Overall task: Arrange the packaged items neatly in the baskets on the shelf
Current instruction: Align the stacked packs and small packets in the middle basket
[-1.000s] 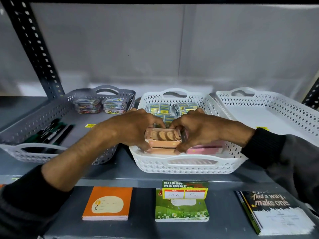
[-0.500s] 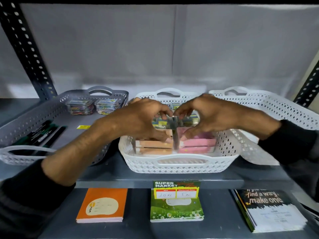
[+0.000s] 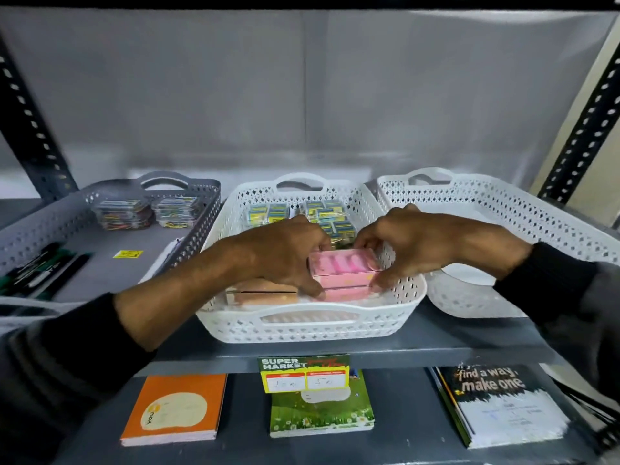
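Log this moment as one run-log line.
both hands: left hand, right hand | grip: pink box | where: middle white basket | status: placing

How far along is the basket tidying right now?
Looks done: orange boxes lie stacked at the middle white perforated basket's front left; clear paperclip cases sit paired in the grey basket. In hand: left hand and right hand squaring the pink boxes. Possibly left: the loose yellow-blue packets behind.
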